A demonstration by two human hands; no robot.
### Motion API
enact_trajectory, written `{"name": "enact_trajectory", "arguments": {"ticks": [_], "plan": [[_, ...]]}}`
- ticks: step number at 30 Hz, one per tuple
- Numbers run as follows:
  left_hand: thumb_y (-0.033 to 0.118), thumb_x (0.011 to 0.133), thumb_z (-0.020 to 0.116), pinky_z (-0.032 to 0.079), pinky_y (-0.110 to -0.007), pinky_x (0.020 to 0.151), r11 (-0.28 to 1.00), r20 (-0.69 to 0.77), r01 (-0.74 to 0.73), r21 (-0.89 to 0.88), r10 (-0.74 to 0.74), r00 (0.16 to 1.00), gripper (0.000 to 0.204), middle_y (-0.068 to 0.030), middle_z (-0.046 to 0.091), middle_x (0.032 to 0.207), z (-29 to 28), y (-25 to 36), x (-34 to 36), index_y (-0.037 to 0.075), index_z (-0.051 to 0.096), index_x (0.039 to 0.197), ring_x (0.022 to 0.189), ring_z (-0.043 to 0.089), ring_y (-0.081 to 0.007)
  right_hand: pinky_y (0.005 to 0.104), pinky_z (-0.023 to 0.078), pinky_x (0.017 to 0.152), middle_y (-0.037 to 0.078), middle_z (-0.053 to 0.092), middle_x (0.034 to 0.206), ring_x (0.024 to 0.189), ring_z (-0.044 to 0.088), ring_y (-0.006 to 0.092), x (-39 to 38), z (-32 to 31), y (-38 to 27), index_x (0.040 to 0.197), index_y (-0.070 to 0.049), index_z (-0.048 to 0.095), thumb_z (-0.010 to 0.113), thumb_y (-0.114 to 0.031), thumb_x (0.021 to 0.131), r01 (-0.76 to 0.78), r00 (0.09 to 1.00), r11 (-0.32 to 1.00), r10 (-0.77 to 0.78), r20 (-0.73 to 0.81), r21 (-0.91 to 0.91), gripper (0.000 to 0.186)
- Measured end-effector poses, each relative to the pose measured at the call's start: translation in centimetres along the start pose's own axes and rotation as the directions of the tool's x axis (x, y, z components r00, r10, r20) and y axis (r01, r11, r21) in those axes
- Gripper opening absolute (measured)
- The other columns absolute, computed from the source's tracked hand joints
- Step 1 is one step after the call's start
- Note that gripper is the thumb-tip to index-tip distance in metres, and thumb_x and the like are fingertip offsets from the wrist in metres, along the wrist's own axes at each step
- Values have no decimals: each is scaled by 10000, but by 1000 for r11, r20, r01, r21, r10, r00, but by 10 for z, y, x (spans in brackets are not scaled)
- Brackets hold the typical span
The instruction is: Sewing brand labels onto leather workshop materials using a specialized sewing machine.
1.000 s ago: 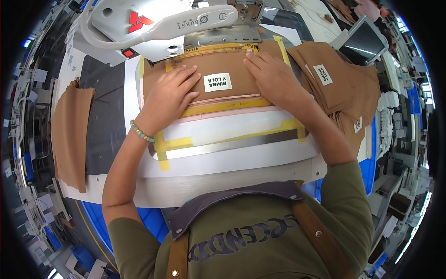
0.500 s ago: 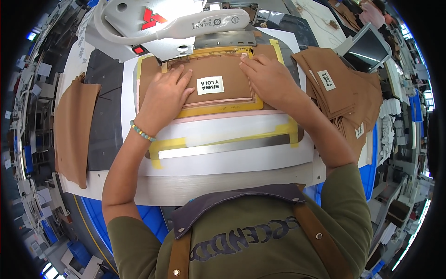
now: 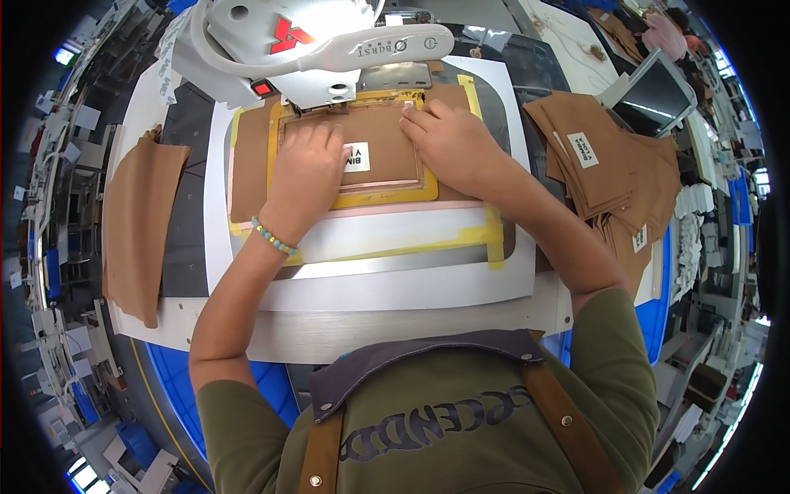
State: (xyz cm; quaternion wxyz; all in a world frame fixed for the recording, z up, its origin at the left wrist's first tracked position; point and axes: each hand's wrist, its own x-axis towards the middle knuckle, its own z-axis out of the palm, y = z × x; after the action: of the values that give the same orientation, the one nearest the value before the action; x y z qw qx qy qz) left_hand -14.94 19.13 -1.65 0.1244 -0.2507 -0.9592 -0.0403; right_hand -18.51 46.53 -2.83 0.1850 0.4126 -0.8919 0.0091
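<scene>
A brown fabric panel [image 3: 383, 132] with a white label [image 3: 357, 157] lies inside a yellow rectangular frame [image 3: 387, 197] under the sewing machine head [image 3: 304, 49]. My left hand [image 3: 309, 169] rests on the panel with its fingers stretched out flat. It covers the label's left part and a stretch of the frame's lower edge. At the frame's upper right corner, my right hand [image 3: 453, 148] presses with slightly bent, parted fingertips. Neither hand holds anything lifted. Beneath the frame is a larger white sheet [image 3: 362, 292] with yellow tape strips. The needle area is partly hidden by the machine head.
On the right lies a stack of brown labelled panels [image 3: 588, 156], with a small screen [image 3: 654, 95] behind it. Another brown piece [image 3: 144, 230] hangs near the table's left side. A white handle-shaped lamp [image 3: 374, 48] extends across the machine's front.
The yellow frame, panel and white sheet have slid left relative to the machine. My right hand has moved left with them. My left hand has shifted right across the panel, now partly covering the label.
</scene>
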Motion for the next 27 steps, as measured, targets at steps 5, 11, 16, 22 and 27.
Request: {"name": "enact_trajectory", "arguments": {"ticks": [5,11,16,22,27], "plan": [[188,1046,670,480,-488,1138,948,-99,-163,-273,141,985,372,-174,665,1443,8,13,-4,13,681,1374,1313,636,-384,351,594,844,100,724,1371,1120,664,252,13,2,-9,1229,-3,743,745,-155,876,17,1000,999,-17,-14,28,384],[187,1058,662,470,-489,1150,979,-43,-129,-158,124,991,402,-185,620,1515,9,8,-7,29,661,1428,1401,576,-399,348,593,848,99,722,1372,1135,660,250,26,8,-17,1227,-4,744,749,-181,891,31,1000,999,-31,5,27,380],[163,1053,660,484,-479,1148,965,-36,-92,-246,86,996,397,-184,618,1515,2,2,-11,16,660,1421,1395,583,-388,346,591,858,90,719,1376,1143,653,239,35,18,-25,1240,-15,743,759,-198,904,39,999,999,-39,-7,10,384],[122,1040,659,486,-470,1154,959,-54,-98,-268,87,995,389,-171,622,1509,8,-14,-15,1,660,1409,1386,584,-377,382,578,907,102,713,1344,1178,652,253,24,0,-22,1241,-52,741,739,-239,955,87,992,952,-57,-111,294,342],[107,1033,654,467,-459,1174,963,-34,-84,-256,78,996,379,-157,629,1492,2,-22,-13,3,665,1397,1385,572,-361,417,548,1041,128,675,1409,1307,614,306,-1,-29,-12,1312,-23,701,702,-206,986,-39,998,939,21,54,342,374]]}}
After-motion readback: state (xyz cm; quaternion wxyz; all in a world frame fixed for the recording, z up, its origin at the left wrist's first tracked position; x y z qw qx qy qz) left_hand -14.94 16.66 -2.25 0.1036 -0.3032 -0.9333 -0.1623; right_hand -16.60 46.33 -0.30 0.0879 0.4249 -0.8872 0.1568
